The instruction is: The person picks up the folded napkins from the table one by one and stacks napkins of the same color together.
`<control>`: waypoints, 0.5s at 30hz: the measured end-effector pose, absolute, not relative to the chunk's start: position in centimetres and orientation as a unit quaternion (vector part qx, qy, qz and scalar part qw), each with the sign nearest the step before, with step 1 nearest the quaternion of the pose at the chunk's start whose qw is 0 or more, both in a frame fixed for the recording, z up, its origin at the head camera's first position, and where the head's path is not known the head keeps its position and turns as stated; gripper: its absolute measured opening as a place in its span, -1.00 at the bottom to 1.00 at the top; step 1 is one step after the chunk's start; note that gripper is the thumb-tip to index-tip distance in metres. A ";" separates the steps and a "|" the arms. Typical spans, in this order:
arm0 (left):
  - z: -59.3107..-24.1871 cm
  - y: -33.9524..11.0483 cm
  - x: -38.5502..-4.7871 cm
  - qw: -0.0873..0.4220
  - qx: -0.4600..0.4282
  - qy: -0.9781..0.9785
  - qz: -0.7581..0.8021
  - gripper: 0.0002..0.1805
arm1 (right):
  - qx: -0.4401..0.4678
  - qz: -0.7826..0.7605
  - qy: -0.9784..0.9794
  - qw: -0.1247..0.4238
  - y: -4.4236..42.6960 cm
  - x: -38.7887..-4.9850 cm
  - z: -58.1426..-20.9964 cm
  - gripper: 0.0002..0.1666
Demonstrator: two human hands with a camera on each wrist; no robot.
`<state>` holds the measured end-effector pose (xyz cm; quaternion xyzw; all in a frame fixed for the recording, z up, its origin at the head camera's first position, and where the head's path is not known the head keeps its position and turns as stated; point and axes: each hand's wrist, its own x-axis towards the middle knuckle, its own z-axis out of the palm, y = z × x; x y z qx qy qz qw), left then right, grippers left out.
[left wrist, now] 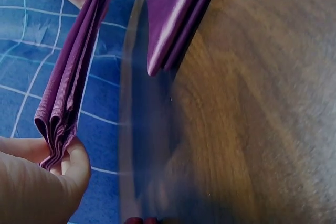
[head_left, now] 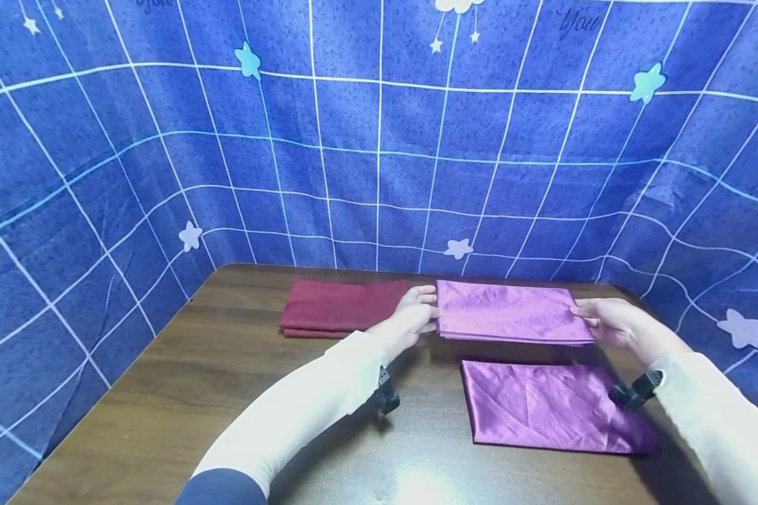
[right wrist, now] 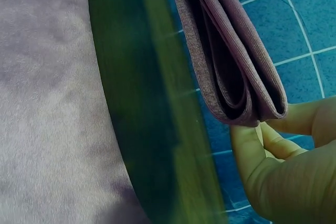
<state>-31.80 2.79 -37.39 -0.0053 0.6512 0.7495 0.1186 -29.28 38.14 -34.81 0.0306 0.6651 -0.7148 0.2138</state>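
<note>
Between both hands, a folded light purple cloth (head_left: 505, 312) is held off the table towards the back right. My left hand (head_left: 413, 315) pinches its left end; in the left wrist view the stacked folds of the cloth (left wrist: 68, 77) show between thumb and fingers. At the opposite end my right hand (head_left: 613, 322) grips the cloth, and the right wrist view shows its looped layers (right wrist: 231, 51) above the thumb. Nearer the front lies a folded, shiny darker purple cloth (head_left: 543, 407), flat on the table.
A folded dark red cloth (head_left: 341, 305) lies at the table's back, left of and partly behind my left hand. The brown wooden table (head_left: 183, 393) ends at a blue curtain (head_left: 354, 175) with white grid lines and stars. Small black devices sit on both wrists.
</note>
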 end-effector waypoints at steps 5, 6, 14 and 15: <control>-37.0 3.0 -30.5 0.121 0.003 0.641 0.758 -0.33 | 0.032 -0.683 0.700 0.205 38.6 -28.5 -34.5 -0.79; -37.0 3.1 -30.2 0.120 0.003 0.639 0.760 -0.33 | 0.032 -0.674 0.710 0.203 38.6 -28.3 -34.4 -0.76; -36.8 4.0 -28.2 0.098 0.011 0.634 0.767 -0.33 | 0.029 -0.636 0.743 0.207 39.8 -27.1 -34.3 -0.83; -36.7 4.1 -28.0 0.098 0.012 0.634 0.767 -0.33 | 0.030 -0.632 0.746 0.207 39.9 -27.0 -34.3 -0.82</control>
